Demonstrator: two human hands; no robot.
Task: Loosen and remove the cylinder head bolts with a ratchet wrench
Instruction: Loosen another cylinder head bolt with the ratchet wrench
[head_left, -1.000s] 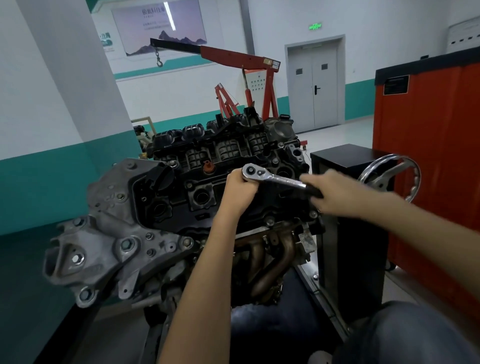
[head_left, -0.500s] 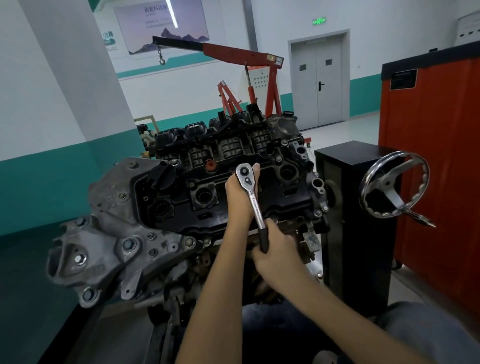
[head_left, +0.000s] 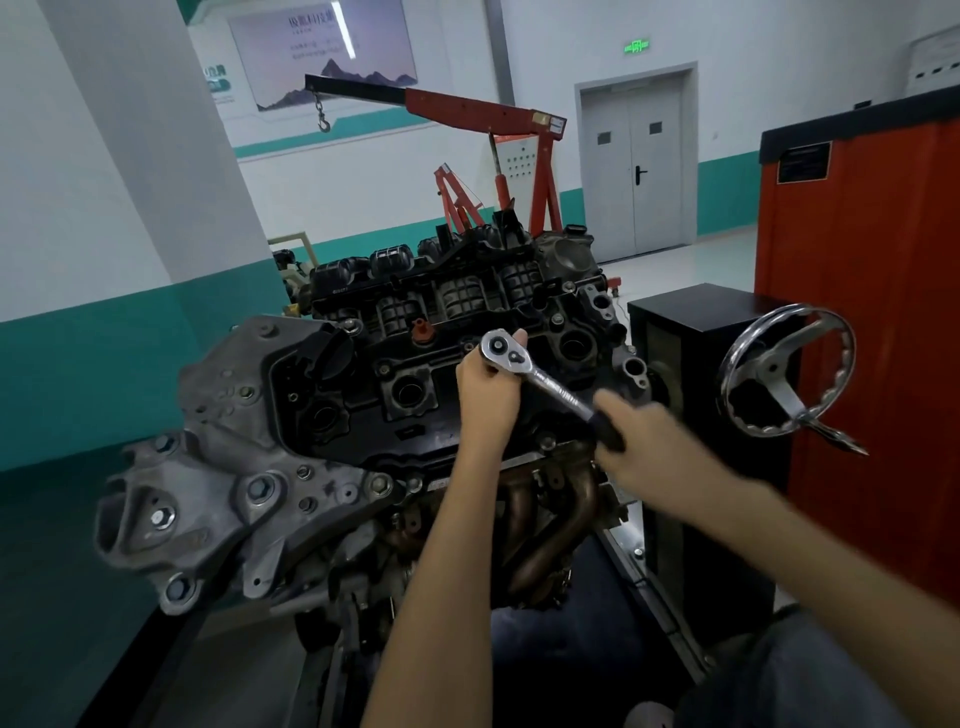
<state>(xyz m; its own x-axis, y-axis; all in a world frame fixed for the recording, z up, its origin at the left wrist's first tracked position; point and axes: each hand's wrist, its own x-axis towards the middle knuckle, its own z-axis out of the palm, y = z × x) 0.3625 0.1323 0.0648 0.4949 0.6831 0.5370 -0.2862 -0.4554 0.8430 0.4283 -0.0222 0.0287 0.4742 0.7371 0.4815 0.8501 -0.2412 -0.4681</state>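
A chrome ratchet wrench (head_left: 540, 382) sits head-down on the black cylinder head cover (head_left: 415, 364) of an engine on a stand. My left hand (head_left: 488, 395) grips the socket stem under the ratchet head, hiding the bolt beneath. My right hand (head_left: 639, 441) grips the black handle, which points down and to the right of the head. Open round wells (head_left: 408, 392) show along the cover to the left of the wrench.
A grey aluminium bracket (head_left: 218, 467) with several bolts juts out at the engine's left. The exhaust manifold (head_left: 550, 514) lies below my hands. A chrome handwheel (head_left: 787, 371) on a black box (head_left: 696, 322), a red cabinet (head_left: 872, 312) and a red engine crane (head_left: 493, 130) stand nearby.
The handle swung from pointing right to pointing down toward me, and now has swung back up to the lower right. My left hand stayed at the ratchet head.
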